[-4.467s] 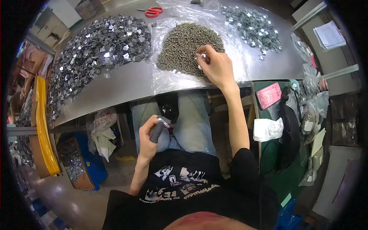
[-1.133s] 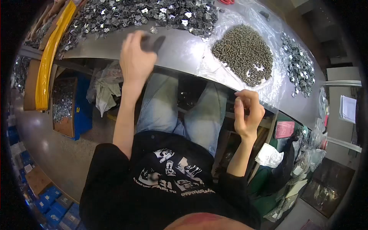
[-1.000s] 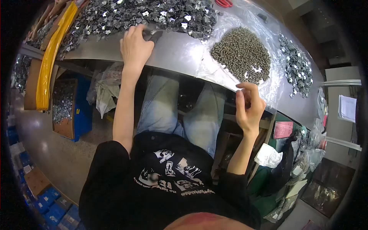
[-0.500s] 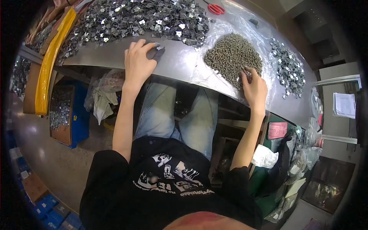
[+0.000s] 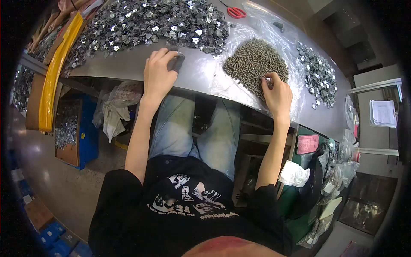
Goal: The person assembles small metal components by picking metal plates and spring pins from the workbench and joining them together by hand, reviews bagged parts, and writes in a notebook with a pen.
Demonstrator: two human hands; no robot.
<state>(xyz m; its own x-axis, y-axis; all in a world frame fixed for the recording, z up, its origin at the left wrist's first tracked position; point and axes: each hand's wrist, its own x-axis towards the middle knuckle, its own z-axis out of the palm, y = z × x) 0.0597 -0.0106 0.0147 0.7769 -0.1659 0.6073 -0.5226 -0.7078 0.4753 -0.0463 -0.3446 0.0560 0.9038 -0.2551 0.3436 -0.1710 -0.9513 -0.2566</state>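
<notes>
My left hand [image 5: 160, 77] grips a dark grey tool [image 5: 176, 64] between thumb and fingers, over the metal tabletop [image 5: 197, 70]. My right hand [image 5: 278, 94] is pinched narrow at the four o'clock edge of the heap of small cylindrical metal pieces [image 5: 252, 62]; I can't tell whether it holds one. That heap sits on clear plastic sheeting [image 5: 218, 83]. From it, red-handled scissors [image 5: 236, 13] lie at eleven, flat metal clips [image 5: 150, 25] at ten, a smaller clip pile [image 5: 319, 75] at three.
</notes>
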